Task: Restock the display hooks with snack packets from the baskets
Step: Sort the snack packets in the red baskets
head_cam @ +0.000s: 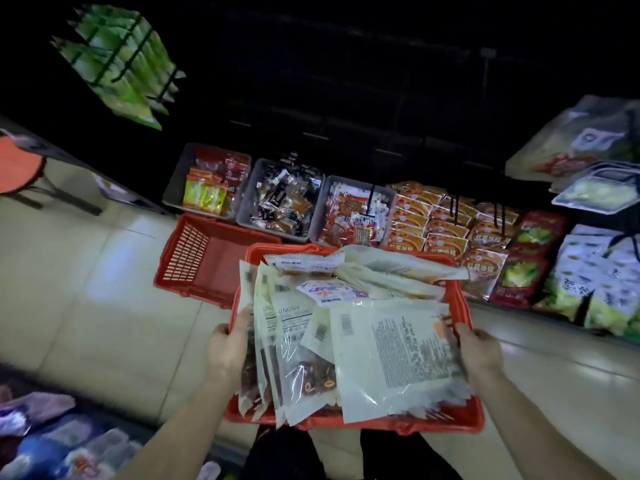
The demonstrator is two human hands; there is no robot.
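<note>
- Snack packets (pixel 391 358) sit piled in the red basket (pixel 465 306), mostly pale backs up with barcodes and small print showing. A few clear ones on the basket's left side show reddish-brown pieces. Some stick out over the near rim.
- Left hand (pixel 227 348) has its fingers wrapped round the basket's left rim, thumb on top. Right hand (pixel 479 351) grips the right rim the same way. The basket is held up off the floor.
- Left of the basket there's a wide stretch of pale tile floor (pixel 104 289), running out to an orange stool (pixel 17 168).
- Just past the basket's far-left corner a second red basket (pixel 194 258) sits on the tiles, slotted walls, red bottom in plain view.
- Straight beyond the basket, three grey bins in a row: the first bin (pixel 173 188) has yellow and red packs, the middle bin (pixel 247 199) has small dark and orange wrappers, and the third bin (pixel 323 202) has red-and-white sachets.
- Past the basket's far-right corner are rows of orange packets (pixel 433 230), then green-and-white bags (pixel 588 278) running along close beside its right side, so it's tighter there.
- Farthest out, green packets (pixel 117 71) hang on hooks up to the far left of the basket. Pale hanging bags (pixel 588 140) are at the far right, against a dark wall.
</note>
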